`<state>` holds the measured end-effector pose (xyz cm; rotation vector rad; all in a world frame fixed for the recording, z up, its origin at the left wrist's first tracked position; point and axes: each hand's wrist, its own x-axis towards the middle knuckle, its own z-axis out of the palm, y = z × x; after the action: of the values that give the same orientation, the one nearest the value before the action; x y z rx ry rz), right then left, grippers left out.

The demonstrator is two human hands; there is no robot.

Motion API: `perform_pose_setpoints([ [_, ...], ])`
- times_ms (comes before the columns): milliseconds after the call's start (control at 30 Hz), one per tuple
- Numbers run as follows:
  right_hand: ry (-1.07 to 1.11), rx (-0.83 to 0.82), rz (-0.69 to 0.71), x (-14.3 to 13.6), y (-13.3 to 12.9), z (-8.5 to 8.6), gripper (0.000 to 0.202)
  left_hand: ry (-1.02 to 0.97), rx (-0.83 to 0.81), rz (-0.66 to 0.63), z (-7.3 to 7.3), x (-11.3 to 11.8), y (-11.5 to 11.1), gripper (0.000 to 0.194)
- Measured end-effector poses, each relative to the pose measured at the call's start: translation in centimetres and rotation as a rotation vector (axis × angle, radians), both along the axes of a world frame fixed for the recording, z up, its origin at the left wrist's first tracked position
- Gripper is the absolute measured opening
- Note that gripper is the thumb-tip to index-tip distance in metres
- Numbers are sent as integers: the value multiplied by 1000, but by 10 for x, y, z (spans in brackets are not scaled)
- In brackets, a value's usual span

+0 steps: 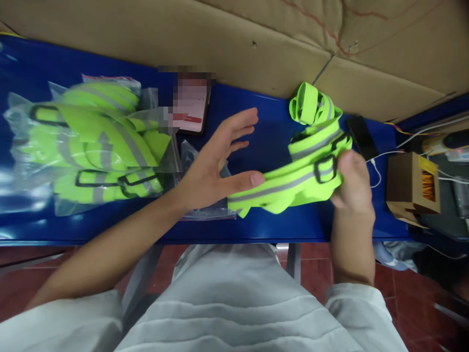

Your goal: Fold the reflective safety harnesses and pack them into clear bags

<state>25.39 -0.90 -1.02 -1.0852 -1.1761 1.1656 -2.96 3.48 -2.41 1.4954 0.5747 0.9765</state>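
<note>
Right of centre, a folded strap (289,189) is gripped by the right hand (353,180); the left hand (214,164) is held open. Clear bags (19,115) at left are packed with more straps (82,129); bare table (271,129) is seen at upper centre.

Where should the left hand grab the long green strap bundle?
Probably the left end of the strap bundle, coming from the left, thumb on top. That end sticks out toward the open left hand, while the right hand holds the other end, by the black buckle.
</note>
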Motion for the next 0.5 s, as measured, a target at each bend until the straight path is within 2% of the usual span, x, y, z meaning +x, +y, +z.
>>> perform_pose_setpoints([
  [67,-157,99,110,-3,-12,4,33,7,-45,-140,9,-2,2,80],
  [133,-320,218,185,-9,-20,12,40,42,-176,-375,17,2,-1,73],
  [200,-459,316,203,-18,-26,21,51,53,-300,-579,23,8,-8,71],
  [233,-507,354,192,-23,-27,24,56,35,-342,-627,24,12,-12,71],
  [367,-554,471,80,-36,-27,23,59,-39,-465,-572,23,17,-21,67],
  [500,-634,448,5,-39,-26,14,61,72,-520,-511,16,21,-27,63],
])
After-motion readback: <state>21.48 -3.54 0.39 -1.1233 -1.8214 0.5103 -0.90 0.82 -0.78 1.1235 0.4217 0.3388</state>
